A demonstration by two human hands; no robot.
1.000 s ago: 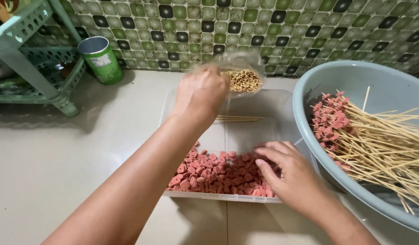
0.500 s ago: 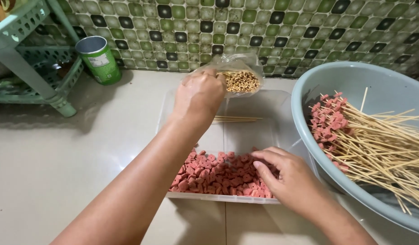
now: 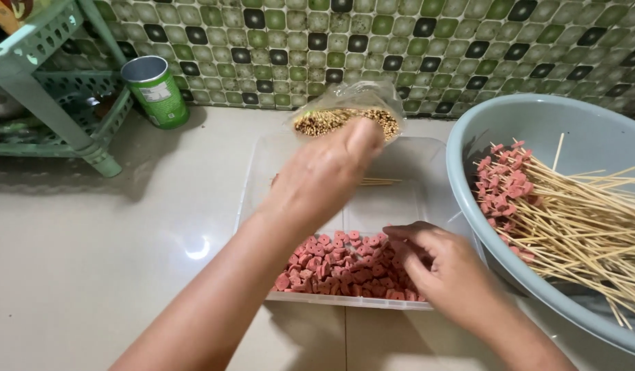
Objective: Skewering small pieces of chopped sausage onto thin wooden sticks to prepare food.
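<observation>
The person's left hand [image 3: 327, 175] is reaching over the clear plastic tray [image 3: 262, 172] toward the bag of bamboo skewers [image 3: 348, 113] at the tray's far edge; its fingers are curling down near the skewer ends, but whether they are gripping a stick cannot be told, since the back of the hand is hiding them. The right hand [image 3: 441, 264] is resting at the tray's near right corner, fingers bunched and pinching among the pink sausage slices [image 3: 338, 264].

The bag is standing tilted against the tiled wall behind the tray, so a careless tug is likely to topple it and scatter sticks. The reaching forearm is passing low over the tray and could nudge it. Sharp skewer tips could also prick a fingertip.

The slices are small, round, pink discs heaped along the tray's near side. To the right of the tray, a grey basin [image 3: 606, 130] is holding finished skewers [image 3: 571, 213]. A green can [image 3: 154, 91] is standing well left of the tray.
</observation>
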